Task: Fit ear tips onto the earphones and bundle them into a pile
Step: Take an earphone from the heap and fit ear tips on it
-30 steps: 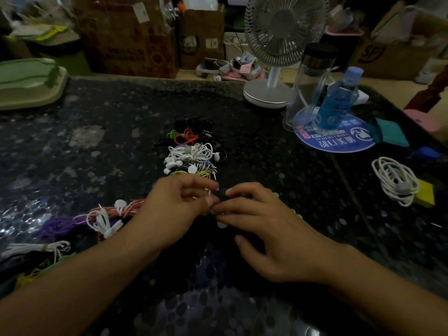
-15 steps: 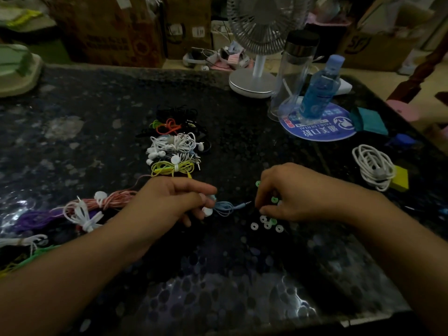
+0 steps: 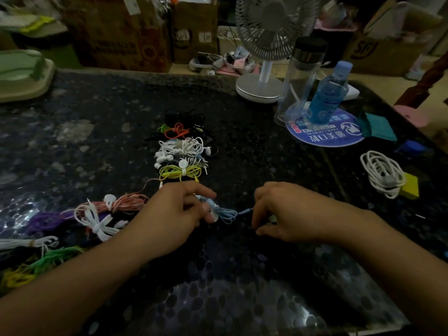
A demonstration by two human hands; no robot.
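- Earphones [image 3: 224, 212] in pale blue, coiled into a small bundle, sit in the left hand [image 3: 173, 215]; its fingers and thumb curl round the bundle and one white earbud shows at the fingertips.
- Just to the right of that grip the blue plug end of the cord sticks out toward the right hand [image 3: 288, 212], stopping short of it.
- Right hand's fingers curl down onto the dark table [image 3: 242, 299], tips bunched close together; something small and pale shows under them, but whether they pinch it I cannot tell.
- Beyond the left grip, away from the person, lies a pile of bundled earphones [image 3: 183, 151]: yellow nearest, then white, orange and black.
- Left of the grip lie more bundles [image 3: 101, 214], pink-striped, white, purple, with green and yellow nearest the table edge.
- Well to the right of the right hand rests a coiled white cable [image 3: 381, 174] against a yellow block [image 3: 411, 187].
- Far beyond both hands stand a fan [image 3: 263, 89], a clear bottle [image 3: 300, 78] and a blue bottle [image 3: 327, 93].
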